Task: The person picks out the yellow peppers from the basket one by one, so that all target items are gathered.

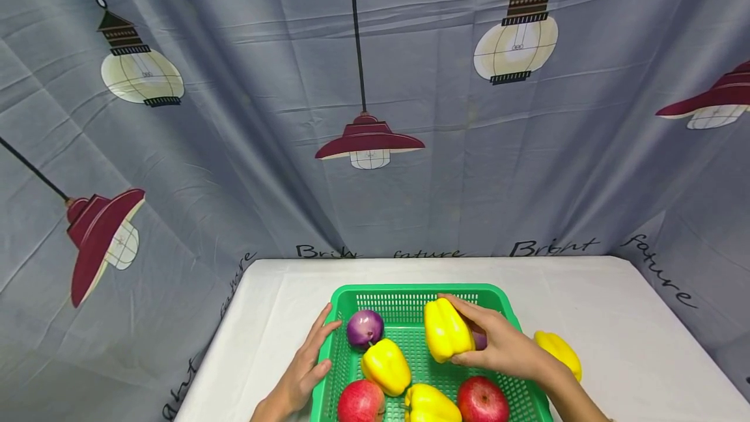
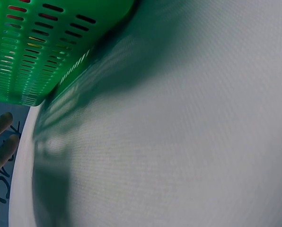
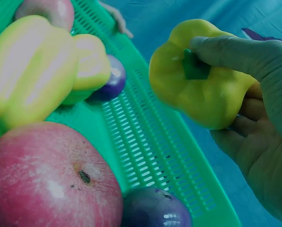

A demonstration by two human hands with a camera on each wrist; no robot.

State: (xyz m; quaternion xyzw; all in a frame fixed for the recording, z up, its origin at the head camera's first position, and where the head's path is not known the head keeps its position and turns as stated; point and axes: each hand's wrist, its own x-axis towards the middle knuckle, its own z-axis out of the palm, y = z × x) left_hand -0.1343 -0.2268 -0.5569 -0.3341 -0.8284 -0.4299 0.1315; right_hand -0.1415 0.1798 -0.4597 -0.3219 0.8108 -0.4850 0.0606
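Note:
My right hand [image 1: 498, 344] grips a yellow bell pepper [image 1: 446, 329] above the back right part of a green basket [image 1: 410, 288]. In the right wrist view the thumb lies on the pepper by its green stem, other fingers beneath. My left hand [image 1: 300, 370] is at the basket's left rim with its fingers spread and holds nothing. Inside the basket are a purple onion [image 1: 365, 329], two yellow bell peppers, one near the middle [image 1: 387, 366] and one at the front [image 1: 431, 404], and two red apples, left [image 1: 360, 402] and right [image 1: 482, 400]. Another purple onion [image 3: 156, 208] is partly hidden behind my right hand in the head view.
A further yellow bell pepper [image 1: 558, 353] lies outside the basket, on the right of the white-covered table [image 1: 621, 318], partly behind my right forearm. A grey curtain [image 1: 433, 200] printed with lamps hangs behind the table.

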